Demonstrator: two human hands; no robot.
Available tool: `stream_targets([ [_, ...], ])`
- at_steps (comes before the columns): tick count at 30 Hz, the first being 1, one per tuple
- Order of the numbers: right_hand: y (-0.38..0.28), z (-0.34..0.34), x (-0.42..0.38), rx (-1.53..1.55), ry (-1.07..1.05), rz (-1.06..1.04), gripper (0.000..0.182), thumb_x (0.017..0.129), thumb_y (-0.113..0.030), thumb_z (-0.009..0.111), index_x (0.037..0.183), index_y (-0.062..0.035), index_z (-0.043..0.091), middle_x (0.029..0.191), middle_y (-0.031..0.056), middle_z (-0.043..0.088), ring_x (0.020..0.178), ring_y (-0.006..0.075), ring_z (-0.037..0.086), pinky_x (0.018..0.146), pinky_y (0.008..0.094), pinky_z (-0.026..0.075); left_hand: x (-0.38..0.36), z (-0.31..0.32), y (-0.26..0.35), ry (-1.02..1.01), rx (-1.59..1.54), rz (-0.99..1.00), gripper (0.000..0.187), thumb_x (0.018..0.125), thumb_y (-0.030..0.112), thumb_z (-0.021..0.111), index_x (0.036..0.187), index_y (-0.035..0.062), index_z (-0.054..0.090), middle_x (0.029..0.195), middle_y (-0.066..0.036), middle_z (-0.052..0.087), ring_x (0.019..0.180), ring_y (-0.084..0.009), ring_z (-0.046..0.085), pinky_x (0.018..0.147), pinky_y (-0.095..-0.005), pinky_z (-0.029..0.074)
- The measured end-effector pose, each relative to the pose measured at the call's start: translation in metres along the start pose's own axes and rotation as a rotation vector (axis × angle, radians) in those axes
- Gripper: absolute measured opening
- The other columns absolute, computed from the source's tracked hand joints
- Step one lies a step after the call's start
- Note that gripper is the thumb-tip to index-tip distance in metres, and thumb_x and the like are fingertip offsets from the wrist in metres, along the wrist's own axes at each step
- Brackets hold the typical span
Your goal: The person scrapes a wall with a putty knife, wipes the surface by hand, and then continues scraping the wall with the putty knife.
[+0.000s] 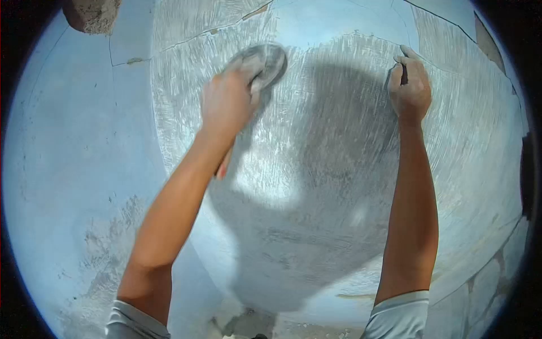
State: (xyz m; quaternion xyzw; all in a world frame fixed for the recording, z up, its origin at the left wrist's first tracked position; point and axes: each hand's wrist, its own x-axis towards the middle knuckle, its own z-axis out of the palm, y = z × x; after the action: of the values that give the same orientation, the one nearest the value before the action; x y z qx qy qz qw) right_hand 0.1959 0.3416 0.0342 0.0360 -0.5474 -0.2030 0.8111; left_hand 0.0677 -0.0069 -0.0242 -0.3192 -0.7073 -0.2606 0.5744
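My left hand (226, 101) is wrapped round a grey, round-headed tool (274, 59), its oval head against the pale scratched surface (271, 141). What looks like a handle end (223, 166) with a reddish tip shows below my wrist. My right hand (412, 85) is up at the upper right, fingers curled and thumb drawn in, fingertips right at the crack (432, 62) in the surface. A dark spot shows between its thumb and fingers, and I cannot tell whether it is a held thing. Fine streaks run down the surface around both hands.
A smooth pale blue area (73, 147) lies at the left, with a rough brown hole (93, 14) above. Thin cracks cross the top, and rough dark patches (107, 243) mark the lower left. A broad shadow (344, 118) falls between my arms. Broken edges run along the right.
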Motion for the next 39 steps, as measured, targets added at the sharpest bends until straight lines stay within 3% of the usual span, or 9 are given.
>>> stream_targets([
  [4,0.001,-0.001,0.001,-0.008,-0.028,-0.005,0.017,0.093,-0.009,0.065,0.105,-0.0078,0.077,0.126,0.0084,0.078,0.110,0.0279,0.076,0.097,0.0396,0.061,0.080,-0.021,0.019,-0.103,0.118,-0.127,0.037,0.089,0.020,0.076,0.126,0.0246,0.077,0.120,-0.011,0.077,0.099,-0.0383,0.076,0.088,-0.0499,0.062],
  [12,0.002,0.000,-0.001,-0.028,-0.016,0.012,0.019,0.093,-0.010,0.066,0.108,-0.0091,0.077,0.128,0.0064,0.078,0.111,0.0259,0.076,0.097,0.0388,0.061,-0.014,0.015,-0.019,0.185,-0.053,0.230,0.037,0.088,0.023,0.077,0.125,0.0235,0.078,0.108,-0.012,0.079,0.094,-0.0395,0.077,0.084,-0.0510,0.063],
  [15,0.002,0.000,0.000,-0.020,-0.002,-0.008,0.019,0.093,-0.009,0.066,0.109,-0.0097,0.077,0.127,0.0064,0.078,0.111,0.0268,0.076,0.096,0.0392,0.061,0.049,-0.010,0.010,-0.050,0.084,-0.018,0.037,0.089,0.023,0.077,0.126,0.0253,0.078,0.111,-0.012,0.079,0.096,-0.0391,0.077,0.086,-0.0506,0.063],
  [18,0.004,0.000,0.000,-0.015,-0.009,-0.009,0.019,0.093,-0.010,0.067,0.109,-0.0098,0.077,0.127,0.0065,0.078,0.109,0.0279,0.075,0.096,0.0394,0.061,0.093,-0.023,0.026,-0.077,0.203,-0.129,0.035,0.091,0.023,0.076,0.125,0.0266,0.078,0.110,-0.013,0.079,0.094,-0.0397,0.077,0.085,-0.0510,0.063],
  [22,0.008,0.002,-0.001,-0.001,-0.024,0.007,0.017,0.093,-0.010,0.067,0.107,-0.0093,0.077,0.128,0.0059,0.077,0.109,0.0288,0.075,0.095,0.0394,0.061,0.033,-0.016,0.013,-0.085,0.028,-0.090,0.041,0.087,0.019,0.077,0.127,0.0256,0.078,0.115,-0.012,0.079,0.101,-0.0379,0.076,0.090,-0.0501,0.062],
  [24,0.006,0.002,-0.005,0.016,-0.025,0.024,0.017,0.093,-0.010,0.067,0.106,-0.0091,0.077,0.128,0.0055,0.077,0.109,0.0287,0.075,0.095,0.0394,0.061,0.005,0.003,-0.008,0.035,-0.002,0.027,0.044,0.086,0.018,0.078,0.129,0.0265,0.078,0.116,-0.012,0.079,0.103,-0.0370,0.076,0.092,-0.0499,0.062],
  [25,0.004,0.001,-0.004,0.016,-0.022,0.035,0.017,0.093,-0.011,0.067,0.106,-0.0090,0.077,0.128,0.0054,0.077,0.109,0.0286,0.075,0.095,0.0394,0.061,0.005,0.000,-0.003,0.105,-0.023,0.092,0.045,0.085,0.017,0.078,0.129,0.0270,0.078,0.117,-0.012,0.079,0.105,-0.0365,0.075,0.093,-0.0498,0.062],
  [31,0.009,0.005,-0.002,0.007,0.019,-0.005,0.016,0.093,-0.011,0.067,0.104,-0.0088,0.078,0.126,0.0056,0.078,0.108,0.0272,0.076,0.095,0.0393,0.061,0.093,-0.021,0.018,-0.043,0.155,-0.113,0.038,0.090,0.026,0.076,0.128,0.0276,0.078,0.112,-0.011,0.079,0.103,-0.0377,0.075,0.092,-0.0488,0.061],
  [39,0.007,0.002,-0.001,-0.010,0.008,-0.028,0.015,0.093,-0.010,0.067,0.103,-0.0079,0.077,0.126,0.0058,0.078,0.109,0.0259,0.076,0.096,0.0388,0.061,0.013,-0.008,0.000,0.009,0.005,0.027,0.039,0.088,0.023,0.076,0.127,0.0245,0.078,0.123,-0.011,0.077,0.101,-0.0380,0.075,0.092,-0.0499,0.061],
])
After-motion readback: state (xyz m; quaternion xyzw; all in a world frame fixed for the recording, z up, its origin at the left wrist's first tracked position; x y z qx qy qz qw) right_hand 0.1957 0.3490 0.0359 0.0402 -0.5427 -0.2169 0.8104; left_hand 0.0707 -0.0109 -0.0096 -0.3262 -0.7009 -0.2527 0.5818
